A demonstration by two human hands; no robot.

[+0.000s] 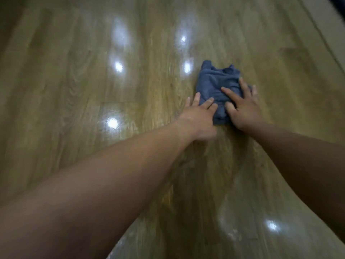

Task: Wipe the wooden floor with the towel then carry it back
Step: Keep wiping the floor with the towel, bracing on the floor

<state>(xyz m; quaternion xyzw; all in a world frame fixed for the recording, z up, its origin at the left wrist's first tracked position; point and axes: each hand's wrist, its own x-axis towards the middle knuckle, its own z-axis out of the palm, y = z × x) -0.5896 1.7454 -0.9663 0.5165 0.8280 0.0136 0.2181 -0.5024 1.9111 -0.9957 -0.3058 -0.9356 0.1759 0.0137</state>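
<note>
A bunched blue towel [216, 81] lies on the wooden floor [74, 90], right of the middle of the view. My left hand [199, 116] presses flat on the towel's near left edge, with some fingers reaching past it onto the floor. Spread straight fingers of my right hand [240, 107] press down on the towel's right part. Both arms stretch forward from the bottom of the view.
Glossy planks show several bright light reflections, such as the reflection [112, 122] left of my left hand. A paler strip [328, 30] with a seam runs along the far right. A dark object [337, 1] sits in the top right corner.
</note>
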